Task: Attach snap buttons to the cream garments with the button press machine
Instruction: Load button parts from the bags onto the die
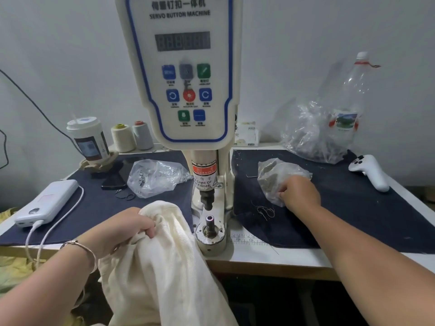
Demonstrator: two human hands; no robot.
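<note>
The white servo button machine (188, 74) stands at the table's middle, its black punch (207, 201) above the lower die post (209, 220). My left hand (127, 227) grips a bunched cream garment (164, 267) just left of the die; the cloth hangs over the table's front edge. My right hand (299, 194) reaches into a small clear bag of snap parts (275, 175) right of the machine, fingertips curled inside its opening. Whether they hold a snap is hidden.
Another clear bag of metal snaps (155, 177) lies left of the machine, beside a phone (117, 175), a white power bank (47, 203) with cable, a cup (88, 137) and two thread cones (131, 137). At right: a large bag (315, 135), a plastic bottle (348, 104), a white controller (369, 170).
</note>
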